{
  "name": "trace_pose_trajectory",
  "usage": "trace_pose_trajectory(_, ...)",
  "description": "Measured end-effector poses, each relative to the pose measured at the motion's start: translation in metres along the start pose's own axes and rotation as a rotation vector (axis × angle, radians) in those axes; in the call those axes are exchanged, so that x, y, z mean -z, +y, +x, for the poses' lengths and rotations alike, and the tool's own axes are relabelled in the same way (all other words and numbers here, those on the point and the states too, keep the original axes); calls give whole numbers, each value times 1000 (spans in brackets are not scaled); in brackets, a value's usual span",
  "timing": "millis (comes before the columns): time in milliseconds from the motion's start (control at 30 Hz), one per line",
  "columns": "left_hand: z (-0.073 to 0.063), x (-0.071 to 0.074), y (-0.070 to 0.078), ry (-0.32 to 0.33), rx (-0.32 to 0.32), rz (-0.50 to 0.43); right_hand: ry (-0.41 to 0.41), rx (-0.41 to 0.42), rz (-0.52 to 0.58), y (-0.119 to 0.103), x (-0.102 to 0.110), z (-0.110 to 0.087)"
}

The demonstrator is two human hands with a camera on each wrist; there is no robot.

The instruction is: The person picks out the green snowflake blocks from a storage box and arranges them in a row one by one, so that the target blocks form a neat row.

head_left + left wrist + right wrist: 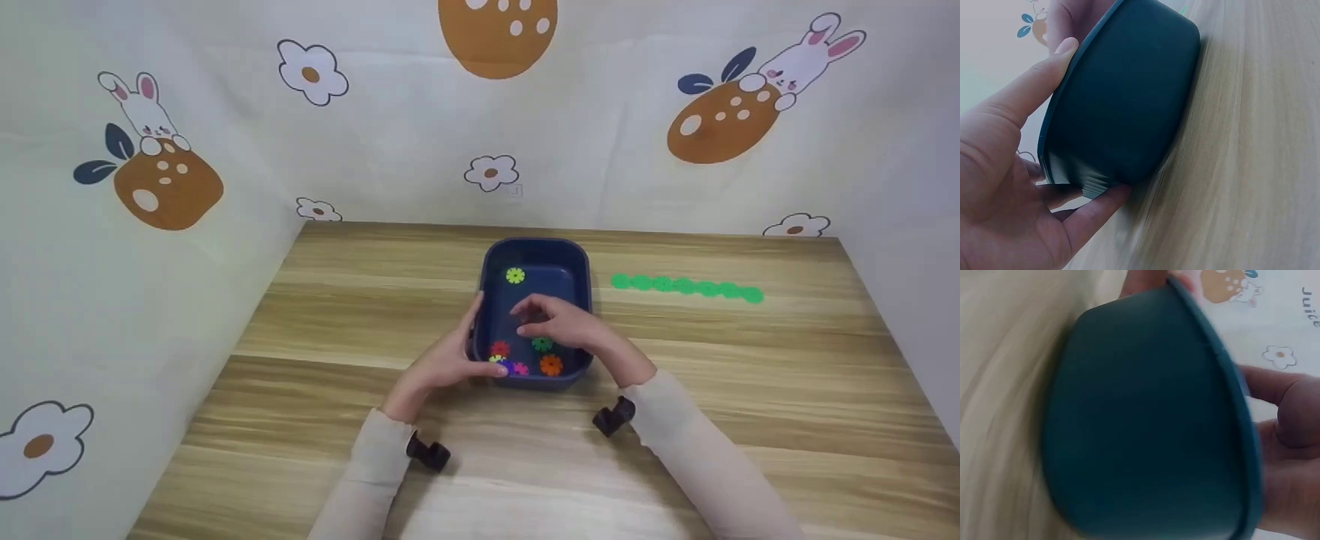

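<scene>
A dark blue plastic bin [553,282] stands on the table with several snowflake-shaped plastic discs inside. A yellow-green disc [515,276] lies toward its far end. Near the front are a red disc [499,349], a green disc [542,343] and an orange disc [551,365], with more bunched in the left corner. My left hand [448,360] grips the bin's near left corner, thumb at the rim and fingers along the outer side. Over the bin hovers my right hand [562,321], fingers loosely bent, thumb apart, with nothing visible between them. In the right wrist view the bin's wall hides its fingertips.
Right of the bin, a row of joined green discs [686,286] lies on the wooden table [360,300]. A pale printed cloth [390,135] surrounds the table's back and sides. Each sleeve carries a small black wrist camera [429,453].
</scene>
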State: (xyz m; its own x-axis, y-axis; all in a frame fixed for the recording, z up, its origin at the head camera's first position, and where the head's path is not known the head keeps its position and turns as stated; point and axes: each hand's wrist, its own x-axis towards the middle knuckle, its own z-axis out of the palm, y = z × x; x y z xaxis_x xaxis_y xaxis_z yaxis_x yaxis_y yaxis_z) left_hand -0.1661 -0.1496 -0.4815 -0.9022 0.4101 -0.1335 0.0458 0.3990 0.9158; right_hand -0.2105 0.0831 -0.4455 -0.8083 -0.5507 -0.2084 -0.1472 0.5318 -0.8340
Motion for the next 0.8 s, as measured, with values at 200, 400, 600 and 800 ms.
trace_pose_trajectory(200,0,-1,1,9,22,4,99,-59,-148,8,-6,8)
trace_pose_trajectory(400,3,-4,4,5,12,20,96,-146,-395,11,-13,15)
trace_pose_trajectory(600,3,-4,5,1,7,0,91,-135,-414,13,-14,17)
trace_pose_trajectory(800,2,-3,5,-2,2,-6,73,-138,-374,13,-17,19)
